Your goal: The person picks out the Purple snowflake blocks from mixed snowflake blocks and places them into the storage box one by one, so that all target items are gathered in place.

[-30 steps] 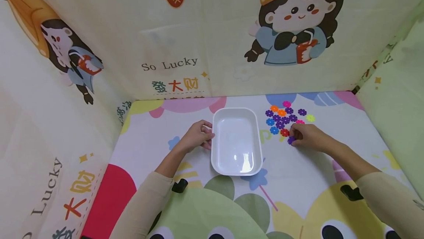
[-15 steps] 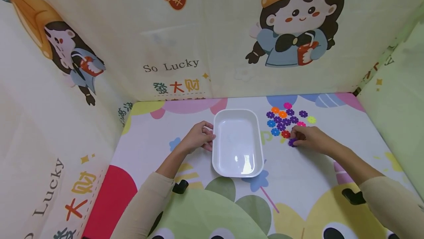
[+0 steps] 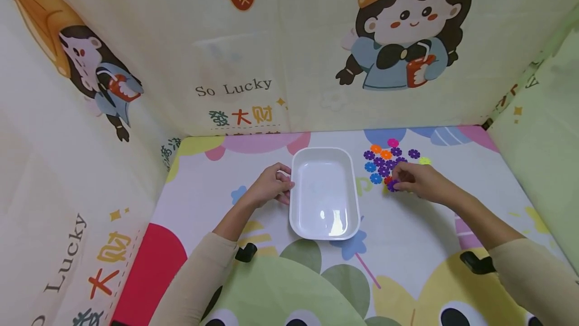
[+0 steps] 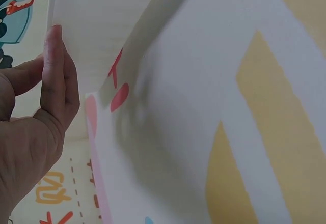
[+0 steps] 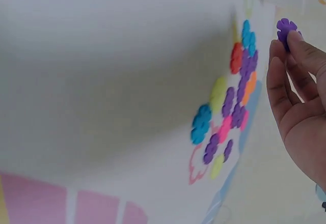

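A white rectangular tray (image 3: 321,185) stands on the patterned tabletop. My left hand (image 3: 271,185) is at its left side, holding the rim with the thumb over the edge and the fingers along the outer wall. In the left wrist view, the fingers (image 4: 55,76) lie upright against the tray's wall. To the tray's right, my right hand (image 3: 422,181) pinches a purple flower-shaped plastic disc (image 5: 287,30) between thumb and fingers. The disc is raised over the near side of a cluster of similar discs (image 3: 383,170) and overlaps a red one in the head view.
The loose discs are purple, blue, orange, pink, red and yellow-green, like the yellow-green disc (image 3: 424,160) at the cluster's right. A cloth printed with cartoon figures forms the back wall (image 3: 307,65) and both sides close around the tabletop.
My right hand has lifted the purple disc from the tabletop and moved slightly left and away from me, over the red disc. My left hand and the tray have stayed put.
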Demonstrator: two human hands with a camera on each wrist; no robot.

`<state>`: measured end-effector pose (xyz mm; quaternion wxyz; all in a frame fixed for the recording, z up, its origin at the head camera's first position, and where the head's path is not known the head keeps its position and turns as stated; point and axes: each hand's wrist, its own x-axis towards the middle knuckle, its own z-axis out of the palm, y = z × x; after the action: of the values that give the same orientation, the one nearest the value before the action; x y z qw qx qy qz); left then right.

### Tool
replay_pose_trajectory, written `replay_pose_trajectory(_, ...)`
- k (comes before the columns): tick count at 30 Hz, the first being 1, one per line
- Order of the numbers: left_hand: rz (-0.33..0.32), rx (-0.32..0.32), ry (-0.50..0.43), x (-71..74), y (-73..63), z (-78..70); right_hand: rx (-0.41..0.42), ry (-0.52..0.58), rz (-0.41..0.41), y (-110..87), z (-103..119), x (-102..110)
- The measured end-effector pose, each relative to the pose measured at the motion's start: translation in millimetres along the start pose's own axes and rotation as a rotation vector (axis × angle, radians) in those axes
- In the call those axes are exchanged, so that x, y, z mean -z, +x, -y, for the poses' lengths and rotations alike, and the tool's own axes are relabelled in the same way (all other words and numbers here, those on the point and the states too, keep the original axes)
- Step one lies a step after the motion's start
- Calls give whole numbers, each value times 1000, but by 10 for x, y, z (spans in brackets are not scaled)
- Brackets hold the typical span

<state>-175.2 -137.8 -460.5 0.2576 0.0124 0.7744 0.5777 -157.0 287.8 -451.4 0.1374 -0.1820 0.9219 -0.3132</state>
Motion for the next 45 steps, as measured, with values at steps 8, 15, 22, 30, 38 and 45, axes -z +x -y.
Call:
replay_pose_trajectory(8, 3, 8, 8, 15, -7, -5, 49, 53, -9, 101, 276, -24)
replay_pose_trajectory(15, 9, 0, 13, 10, -3, -11, 87, 49, -4, 161, 433, -66)
replay_pose_trajectory(22, 13, -1, 14, 2, -4, -29, 115, 103, 6, 227, 553, -154)
replay_pose_trajectory(30, 17, 6, 14, 2, 5, -21, 123, 171, 52, 314, 720, -274)
replay_pose_trajectory(38, 16, 13, 17, 15, -15, -23, 172, 181, 105, 423, 883, -440)
replay_pose_trajectory(45, 25, 10, 12, 22, 4, -23, 206, 183, 165, 533, 1014, -563)
